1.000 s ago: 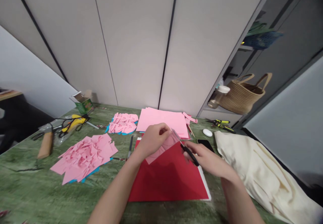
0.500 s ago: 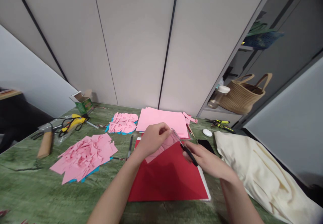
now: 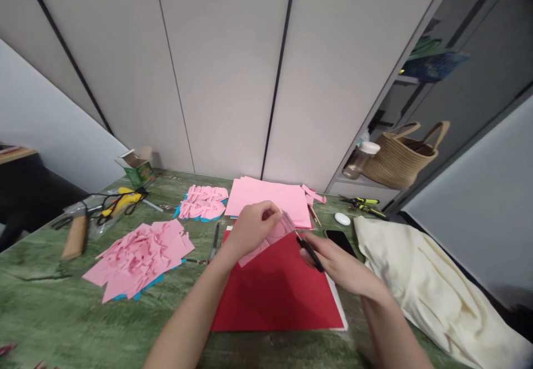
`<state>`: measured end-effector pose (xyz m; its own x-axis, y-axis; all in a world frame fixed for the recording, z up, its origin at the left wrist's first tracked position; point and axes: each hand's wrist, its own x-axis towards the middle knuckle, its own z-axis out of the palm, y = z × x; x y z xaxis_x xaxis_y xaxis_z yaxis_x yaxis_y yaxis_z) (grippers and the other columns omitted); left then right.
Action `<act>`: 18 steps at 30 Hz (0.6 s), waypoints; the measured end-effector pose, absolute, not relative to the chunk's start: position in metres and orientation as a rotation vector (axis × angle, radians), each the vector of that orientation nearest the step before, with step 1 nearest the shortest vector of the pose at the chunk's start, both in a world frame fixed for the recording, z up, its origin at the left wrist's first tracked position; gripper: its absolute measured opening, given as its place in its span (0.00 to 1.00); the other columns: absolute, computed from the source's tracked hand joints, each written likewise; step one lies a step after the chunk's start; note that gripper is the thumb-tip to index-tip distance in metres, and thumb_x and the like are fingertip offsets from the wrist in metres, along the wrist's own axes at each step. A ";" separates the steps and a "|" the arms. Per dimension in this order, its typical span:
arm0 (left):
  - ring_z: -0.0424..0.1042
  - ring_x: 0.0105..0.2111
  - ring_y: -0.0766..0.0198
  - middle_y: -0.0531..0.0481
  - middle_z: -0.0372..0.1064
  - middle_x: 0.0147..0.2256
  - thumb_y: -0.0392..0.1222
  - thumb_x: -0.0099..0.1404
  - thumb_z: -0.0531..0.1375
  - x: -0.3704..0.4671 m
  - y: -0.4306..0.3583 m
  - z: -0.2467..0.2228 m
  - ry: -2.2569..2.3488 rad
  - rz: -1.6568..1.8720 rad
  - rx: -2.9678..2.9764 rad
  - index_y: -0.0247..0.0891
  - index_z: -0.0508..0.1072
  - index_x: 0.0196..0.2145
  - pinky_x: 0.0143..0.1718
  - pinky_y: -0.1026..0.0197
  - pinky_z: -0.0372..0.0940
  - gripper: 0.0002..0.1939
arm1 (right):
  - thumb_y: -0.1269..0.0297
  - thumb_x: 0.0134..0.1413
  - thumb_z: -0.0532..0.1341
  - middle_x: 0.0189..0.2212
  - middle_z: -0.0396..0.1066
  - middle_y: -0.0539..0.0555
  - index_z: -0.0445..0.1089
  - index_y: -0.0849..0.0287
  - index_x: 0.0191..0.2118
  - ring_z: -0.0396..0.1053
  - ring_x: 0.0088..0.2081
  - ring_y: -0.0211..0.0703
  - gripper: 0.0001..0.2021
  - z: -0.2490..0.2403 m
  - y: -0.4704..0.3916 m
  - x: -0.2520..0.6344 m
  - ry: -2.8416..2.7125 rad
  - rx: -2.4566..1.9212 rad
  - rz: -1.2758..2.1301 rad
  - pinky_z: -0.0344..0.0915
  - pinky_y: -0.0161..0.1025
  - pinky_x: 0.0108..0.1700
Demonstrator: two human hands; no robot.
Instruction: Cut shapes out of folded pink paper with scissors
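Thumb and fingers of left hand (image 3: 255, 226) pinched nearly closed on marked pink sheet (image 3: 252, 257), above red sheet (image 3: 278, 297); right hand (image 3: 339, 261) curled round black-handled scissors (image 3: 313, 254), blades at pink edge, their gap unclear — apparently cutting; next snip likely calls for steady sheet, blades following drawn line.

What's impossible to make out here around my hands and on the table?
All in the head view:
- Left hand: its grip on the pink piece, hidden by the hand itself.
- Drawn lines on that piece: partly covered by the same hand, otherwise too faint.
- Scissors: finger placement in the handles, hidden by the right hand.
- Reddish item, lower left: cut off by the picture's edge, blurred.
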<state>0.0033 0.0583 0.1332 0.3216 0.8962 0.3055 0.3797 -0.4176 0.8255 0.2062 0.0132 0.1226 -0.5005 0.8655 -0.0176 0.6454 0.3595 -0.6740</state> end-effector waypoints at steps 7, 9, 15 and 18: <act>0.65 0.28 0.65 0.52 0.69 0.26 0.40 0.60 0.52 0.002 0.060 0.133 1.117 1.030 1.963 0.37 0.68 0.26 0.31 0.63 0.58 0.08 | 0.57 0.64 0.44 0.23 0.57 0.46 0.58 0.57 0.33 0.57 0.25 0.36 0.13 0.121 0.015 0.208 -2.281 -1.296 0.893 0.56 0.34 0.29; 0.66 0.28 0.65 0.52 0.69 0.26 0.40 0.60 0.52 0.002 0.059 0.133 1.120 1.025 1.965 0.37 0.68 0.26 0.31 0.63 0.58 0.08 | 0.57 0.64 0.44 0.23 0.57 0.46 0.58 0.57 0.33 0.57 0.25 0.36 0.13 0.121 0.015 0.208 -2.278 -1.297 0.897 0.55 0.34 0.29; 0.66 0.29 0.65 0.52 0.69 0.27 0.40 0.61 0.52 0.002 0.061 0.132 1.120 1.018 1.975 0.37 0.69 0.27 0.32 0.63 0.58 0.08 | 0.56 0.63 0.44 0.23 0.57 0.46 0.57 0.57 0.32 0.56 0.25 0.37 0.13 0.120 0.014 0.207 -2.276 -1.310 0.884 0.55 0.34 0.29; 0.66 0.29 0.65 0.52 0.69 0.27 0.40 0.60 0.52 0.002 0.062 0.132 1.126 1.013 1.974 0.37 0.69 0.27 0.32 0.63 0.58 0.08 | 0.56 0.63 0.44 0.24 0.58 0.47 0.56 0.57 0.31 0.57 0.25 0.37 0.13 0.118 0.015 0.207 -2.274 -1.318 0.865 0.55 0.34 0.29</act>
